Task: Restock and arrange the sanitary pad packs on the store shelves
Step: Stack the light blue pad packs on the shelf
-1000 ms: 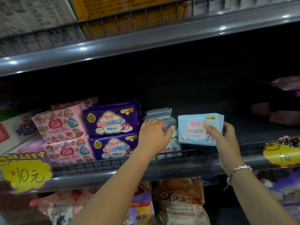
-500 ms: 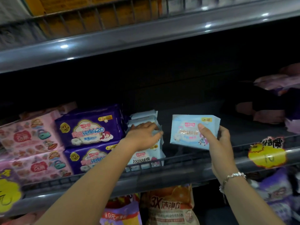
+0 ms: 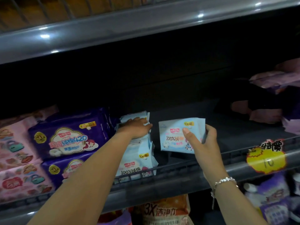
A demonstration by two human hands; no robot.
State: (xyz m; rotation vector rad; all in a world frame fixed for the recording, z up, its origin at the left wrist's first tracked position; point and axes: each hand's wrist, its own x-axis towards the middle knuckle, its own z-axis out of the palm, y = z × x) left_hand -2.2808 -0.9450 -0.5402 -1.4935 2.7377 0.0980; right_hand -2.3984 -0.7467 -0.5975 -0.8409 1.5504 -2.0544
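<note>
My right hand [image 3: 203, 143] grips a light blue pad pack [image 3: 173, 135], held upright over the dark middle shelf [image 3: 235, 138], just right of a stack of the same light blue packs [image 3: 138, 161]. My left hand [image 3: 136, 127] rests flat on top of that stack, fingers laid over its upper packs. The stack stands against the shelf's front wire rail [image 3: 178, 168]. Two purple packs [image 3: 69, 135] are stacked directly to its left.
Pink packs [image 3: 14, 159] fill the shelf's far left. More pink and purple packs [image 3: 276, 95] lie at the back right. A yellow price tag [image 3: 266, 158] hangs on the rail. The upper shelf edge [image 3: 146, 25] overhangs; bagged goods [image 3: 165, 211] sit below.
My left hand has moved from the front of the blue stack up onto its top. My right hand keeps the blue pack and has lowered it slightly toward the shelf.
</note>
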